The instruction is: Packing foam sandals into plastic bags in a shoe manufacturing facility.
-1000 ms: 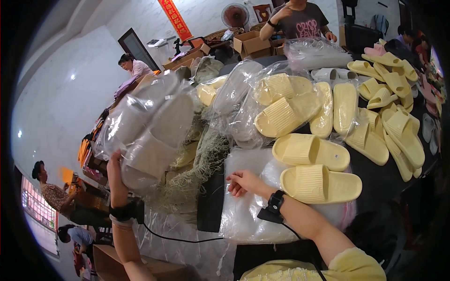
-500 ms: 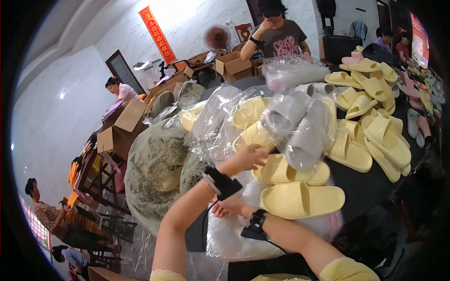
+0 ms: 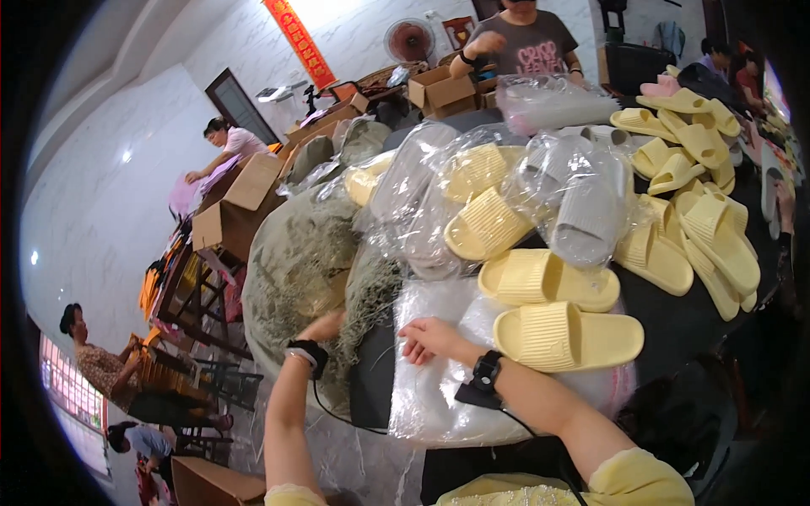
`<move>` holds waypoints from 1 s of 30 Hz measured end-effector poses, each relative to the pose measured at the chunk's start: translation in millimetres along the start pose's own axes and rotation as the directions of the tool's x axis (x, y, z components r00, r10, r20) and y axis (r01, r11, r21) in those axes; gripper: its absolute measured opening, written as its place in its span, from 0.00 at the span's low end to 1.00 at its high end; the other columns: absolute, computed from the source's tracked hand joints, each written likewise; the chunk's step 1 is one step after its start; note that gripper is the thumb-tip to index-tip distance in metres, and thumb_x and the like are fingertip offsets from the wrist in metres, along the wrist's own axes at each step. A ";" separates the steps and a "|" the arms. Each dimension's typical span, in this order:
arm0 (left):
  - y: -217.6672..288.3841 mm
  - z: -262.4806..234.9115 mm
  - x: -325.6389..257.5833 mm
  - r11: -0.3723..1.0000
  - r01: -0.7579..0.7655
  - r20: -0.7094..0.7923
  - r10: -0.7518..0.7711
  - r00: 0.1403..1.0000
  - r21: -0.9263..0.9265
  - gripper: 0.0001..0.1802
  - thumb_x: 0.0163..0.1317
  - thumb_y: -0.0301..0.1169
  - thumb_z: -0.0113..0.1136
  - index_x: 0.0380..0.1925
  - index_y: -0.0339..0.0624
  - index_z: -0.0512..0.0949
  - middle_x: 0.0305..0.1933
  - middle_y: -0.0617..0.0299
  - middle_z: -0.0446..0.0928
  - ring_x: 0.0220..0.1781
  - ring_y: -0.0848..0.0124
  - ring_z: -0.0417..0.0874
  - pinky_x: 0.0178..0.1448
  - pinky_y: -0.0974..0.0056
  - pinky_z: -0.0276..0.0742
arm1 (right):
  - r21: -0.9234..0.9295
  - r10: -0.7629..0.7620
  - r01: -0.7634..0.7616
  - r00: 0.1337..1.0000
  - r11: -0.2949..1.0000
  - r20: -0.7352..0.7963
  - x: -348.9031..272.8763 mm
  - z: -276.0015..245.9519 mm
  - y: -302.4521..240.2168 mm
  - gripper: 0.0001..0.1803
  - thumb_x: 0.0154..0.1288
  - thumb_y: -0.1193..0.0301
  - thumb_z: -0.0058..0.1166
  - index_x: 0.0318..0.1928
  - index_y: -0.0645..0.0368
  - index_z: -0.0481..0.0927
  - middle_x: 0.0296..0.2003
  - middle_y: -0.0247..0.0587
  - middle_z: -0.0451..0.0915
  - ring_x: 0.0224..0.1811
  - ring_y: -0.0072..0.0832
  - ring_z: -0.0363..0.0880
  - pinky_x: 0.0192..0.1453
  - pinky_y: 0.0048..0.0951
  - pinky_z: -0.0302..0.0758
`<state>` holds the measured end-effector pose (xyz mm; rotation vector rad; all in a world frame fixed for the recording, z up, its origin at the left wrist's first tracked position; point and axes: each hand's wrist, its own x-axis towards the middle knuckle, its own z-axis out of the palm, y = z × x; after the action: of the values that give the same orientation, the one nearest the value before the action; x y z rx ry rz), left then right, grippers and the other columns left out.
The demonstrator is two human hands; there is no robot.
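My left hand (image 3: pixel 327 325) reaches into the opening of a large grey-green mesh sack (image 3: pixel 295 244); its fingers are hidden by the netting, and a yellow slipper shows dimly inside. My right hand (image 3: pixel 430 339) is over a stack of clear plastic bags (image 3: pixel 439 405), with its fingers loosely bent, apart and nothing visible between them. Just right of that hand, a yellow slipper (image 3: pixel 565 337) lies on the bags, its toe strap to the left. A second yellow slipper (image 3: pixel 544 280) lies right behind it.
Bagged grey slippers (image 3: pixel 582 215) and bagged yellow slippers (image 3: pixel 488 223) lie behind on the dark table. Loose yellow slippers (image 3: pixel 713 236) pile up at the right. Across the table, a person (image 3: pixel 536 46) stands by more clear bags (image 3: pixel 553 105). Cardboard boxes (image 3: pixel 245 202) stand at the left.
My left hand has moved from beside the yellow slippers leftward into the mesh sack. My right hand stays over the plastic bags. The whole view has shifted a little.
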<state>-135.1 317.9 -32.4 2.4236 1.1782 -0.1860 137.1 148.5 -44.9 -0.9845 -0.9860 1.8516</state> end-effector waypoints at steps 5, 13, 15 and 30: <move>-105.9 148.3 -108.2 0.987 0.027 0.023 -0.032 0.999 0.161 0.24 0.58 0.29 0.48 0.56 0.35 0.64 0.46 0.48 0.73 0.43 0.55 0.78 0.49 0.59 0.73 | -0.026 0.015 -0.013 0.998 1.000 0.067 2.3 17.3 -5.4 0.17 0.68 0.64 0.39 0.49 0.64 0.69 0.29 0.44 0.78 0.23 0.25 0.78 0.25 0.21 0.75; -23.0 153.6 -122.5 0.661 0.735 -0.058 -0.736 0.674 0.151 0.36 0.53 0.31 0.51 0.60 0.26 0.51 0.53 0.38 0.66 0.48 0.44 0.75 0.50 0.54 0.74 | -0.062 0.004 -0.009 0.997 0.998 -0.080 -2.5 -10.3 -6.5 0.16 0.68 0.66 0.40 0.47 0.65 0.71 0.28 0.45 0.77 0.24 0.27 0.78 0.26 0.23 0.77; -113.6 216.5 -172.8 0.500 0.866 -0.114 -0.862 0.494 -0.029 0.36 0.54 0.33 0.50 0.60 0.26 0.52 0.51 0.37 0.67 0.52 0.46 0.74 0.52 0.54 0.73 | -0.051 0.008 -0.009 0.999 0.999 -0.032 -0.2 8.9 -6.9 0.16 0.69 0.65 0.39 0.47 0.66 0.70 0.28 0.45 0.77 0.24 0.27 0.78 0.26 0.23 0.76; -81.4 47.0 -33.3 0.429 0.185 -0.222 -0.735 0.640 -0.884 0.25 0.57 0.47 0.56 0.48 0.43 0.72 0.42 0.52 0.75 0.39 0.52 0.77 0.43 0.54 0.74 | -0.034 0.058 -0.059 0.998 0.998 -0.034 -5.2 23.4 -12.8 0.17 0.69 0.65 0.39 0.47 0.66 0.70 0.28 0.42 0.77 0.23 0.23 0.77 0.27 0.21 0.76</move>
<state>-215.8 317.5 -90.8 1.2265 1.7301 0.8617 122.0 142.6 -23.1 -1.0722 -0.9827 1.8656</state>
